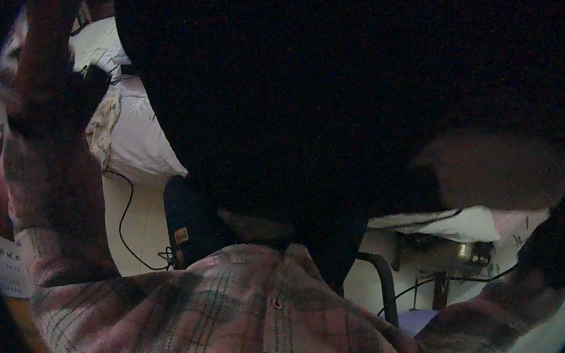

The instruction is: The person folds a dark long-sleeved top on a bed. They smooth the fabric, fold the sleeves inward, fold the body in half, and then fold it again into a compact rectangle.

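Note:
A pink and grey plaid shirt (246,322) fills the bottom of the picture, collar uppermost, as if seen from the front. One arm (61,194) rises along the left side into shadow, its dark hand (61,65) close to the camera. Another sleeved arm (484,322) goes up at the right, where its hand is lost in darkness. A blurred brown patch (500,168) lies above it, perhaps skin near the lens. I cannot tell which arm is which, nor what either hand holds. A large black shape (290,100) hides the middle.
Behind the shirt stand a dark chair back (195,224) and a curved black armrest (383,277). Pale cloth (137,130) hangs at the left, with a black cable (126,212) below it. A printed sheet (9,266) is at the lower left, a purple surface (414,320) at the right.

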### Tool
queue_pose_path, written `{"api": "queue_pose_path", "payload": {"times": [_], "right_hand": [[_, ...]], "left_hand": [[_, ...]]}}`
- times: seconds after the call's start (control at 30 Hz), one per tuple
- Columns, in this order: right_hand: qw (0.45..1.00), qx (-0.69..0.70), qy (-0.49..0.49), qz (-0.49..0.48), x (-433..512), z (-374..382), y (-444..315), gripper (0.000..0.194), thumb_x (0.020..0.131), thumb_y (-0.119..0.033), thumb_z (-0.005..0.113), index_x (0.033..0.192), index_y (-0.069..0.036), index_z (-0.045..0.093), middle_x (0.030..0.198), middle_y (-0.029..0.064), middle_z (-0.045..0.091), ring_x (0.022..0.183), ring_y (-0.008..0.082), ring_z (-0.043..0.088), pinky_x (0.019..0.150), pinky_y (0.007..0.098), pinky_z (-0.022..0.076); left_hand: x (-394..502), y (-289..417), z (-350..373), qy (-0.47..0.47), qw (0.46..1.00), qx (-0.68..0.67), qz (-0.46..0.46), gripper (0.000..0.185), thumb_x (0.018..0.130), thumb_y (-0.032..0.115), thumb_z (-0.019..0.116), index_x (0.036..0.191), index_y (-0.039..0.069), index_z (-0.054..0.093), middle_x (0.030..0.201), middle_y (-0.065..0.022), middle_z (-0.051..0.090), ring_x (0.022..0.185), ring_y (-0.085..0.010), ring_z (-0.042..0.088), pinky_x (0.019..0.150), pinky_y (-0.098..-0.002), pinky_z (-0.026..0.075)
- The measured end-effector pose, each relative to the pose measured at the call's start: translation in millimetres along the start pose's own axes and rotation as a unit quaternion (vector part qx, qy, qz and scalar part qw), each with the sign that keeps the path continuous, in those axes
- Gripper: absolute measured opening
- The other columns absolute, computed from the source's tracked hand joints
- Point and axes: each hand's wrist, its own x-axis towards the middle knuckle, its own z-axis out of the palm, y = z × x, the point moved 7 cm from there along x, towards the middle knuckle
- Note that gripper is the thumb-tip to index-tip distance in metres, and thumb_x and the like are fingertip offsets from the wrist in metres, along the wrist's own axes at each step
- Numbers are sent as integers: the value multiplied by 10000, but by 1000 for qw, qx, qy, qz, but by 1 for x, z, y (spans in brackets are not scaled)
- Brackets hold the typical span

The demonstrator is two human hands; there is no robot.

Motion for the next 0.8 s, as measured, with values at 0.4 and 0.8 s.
{"api": "queue_pose_path", "payload": {"times": [0.4,0.8], "right_hand": [[992,93,-78,-23,28,16,38,397,804,-233,731,1071,46,640,938,148,695,767,299,695,635,321,536],[979,172,-110,-10,40,21,79,429,754,-217,695,1131,-24,626,903,128,672,815,343,673,685,382,529]], "left_hand": [[-8,-12,26,-65,975,-180,113,280,931,303,597,821,48,635,823,-163,682,689,-251,631,652,-321,484],[-4,-49,67,283,915,-286,-6,346,900,333,618,744,29,562,607,-118,570,514,-235,541,499,-332,429]]}}
